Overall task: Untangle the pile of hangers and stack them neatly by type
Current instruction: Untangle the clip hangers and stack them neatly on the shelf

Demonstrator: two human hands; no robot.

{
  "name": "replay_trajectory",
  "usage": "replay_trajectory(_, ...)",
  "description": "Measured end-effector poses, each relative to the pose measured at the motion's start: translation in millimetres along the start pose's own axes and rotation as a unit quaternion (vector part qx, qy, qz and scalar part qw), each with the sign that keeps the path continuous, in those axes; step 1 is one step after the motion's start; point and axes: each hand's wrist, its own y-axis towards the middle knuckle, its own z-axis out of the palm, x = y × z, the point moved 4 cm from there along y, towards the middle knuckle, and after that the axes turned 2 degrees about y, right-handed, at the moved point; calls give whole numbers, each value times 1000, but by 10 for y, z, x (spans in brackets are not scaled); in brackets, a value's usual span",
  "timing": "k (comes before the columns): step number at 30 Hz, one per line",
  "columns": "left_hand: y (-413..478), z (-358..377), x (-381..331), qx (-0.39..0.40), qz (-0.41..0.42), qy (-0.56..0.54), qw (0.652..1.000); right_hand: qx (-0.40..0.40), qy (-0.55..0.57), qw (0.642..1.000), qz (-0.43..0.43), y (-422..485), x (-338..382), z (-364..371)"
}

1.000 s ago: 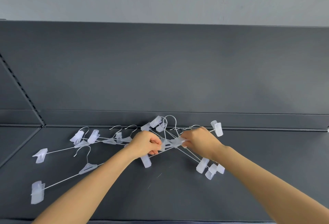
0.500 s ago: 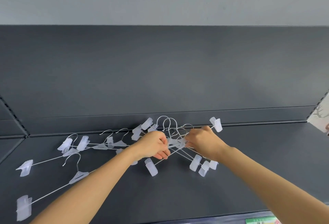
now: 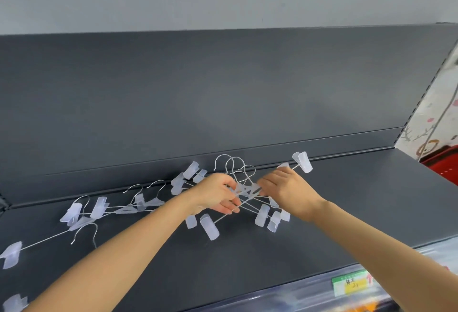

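Step in hand: untangling; both hands are working at the tangled bunch of clip hangers [image 3: 244, 189], whose wire hooks and bars are crossing each other.
Left hand [image 3: 215, 195]: its fingers [image 3: 228, 208] are curling round the wire bars just below the plastic centre pieces, holding them.
Right hand [image 3: 285, 187]: it is pinching the centre pieces from the other side, close to the left hand.
Where the hangers are: the bunch is sitting near the back of the dark shelf [image 3: 347, 212]; the other hangers [image 3: 128, 208] are lying strung out to the left, not yet stacked.
Next move: probably drawing one hook free of its neighbours without the clips catching.
Containers: none is showing; the red object [image 3: 441, 160] at the right edge is cut off, so I cannot tell what it is.
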Motion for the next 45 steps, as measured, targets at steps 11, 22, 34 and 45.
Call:
replay_trajectory(11, 112, 324, -174, 84, 42, 3, 996, 24, 17, 997, 66, -285, -61, -77)
replay_trajectory(22, 496, 597, -629, 70, 87, 110, 988, 35, 106, 983, 142, -666, -728, -152)
replay_trajectory(34, 1118, 735, -835, -184, 98, 191, 959, 162, 201, 921, 291, -1386, -2039, 80)
replay_trajectory(45, 1274, 845, -602, -185, 38, 224, 956, 224, 225, 924, 215, -1268, -2235, 532)
